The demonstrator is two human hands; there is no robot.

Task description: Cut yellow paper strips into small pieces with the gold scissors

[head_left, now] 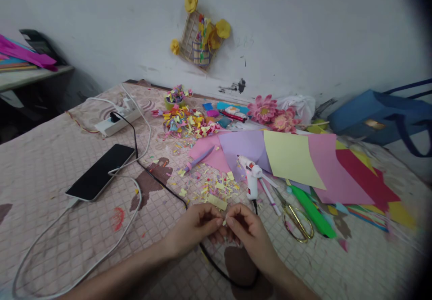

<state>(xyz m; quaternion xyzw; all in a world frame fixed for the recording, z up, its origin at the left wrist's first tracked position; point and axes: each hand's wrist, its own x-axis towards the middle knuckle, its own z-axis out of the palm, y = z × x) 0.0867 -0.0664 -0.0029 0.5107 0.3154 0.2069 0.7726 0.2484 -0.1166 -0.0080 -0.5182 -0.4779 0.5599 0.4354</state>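
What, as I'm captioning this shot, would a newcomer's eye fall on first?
Probably the left hand and right hand, low in the middle, their fingertips close together at a tiny pale scrap. Next, perhaps, the spread of coloured paper on the table, right of centre, and the yellow flowers on the wall above.

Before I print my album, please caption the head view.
Left hand and right hand hold a tiny pale paper scrap near a white plastic glue gun and gold-handled scissors.
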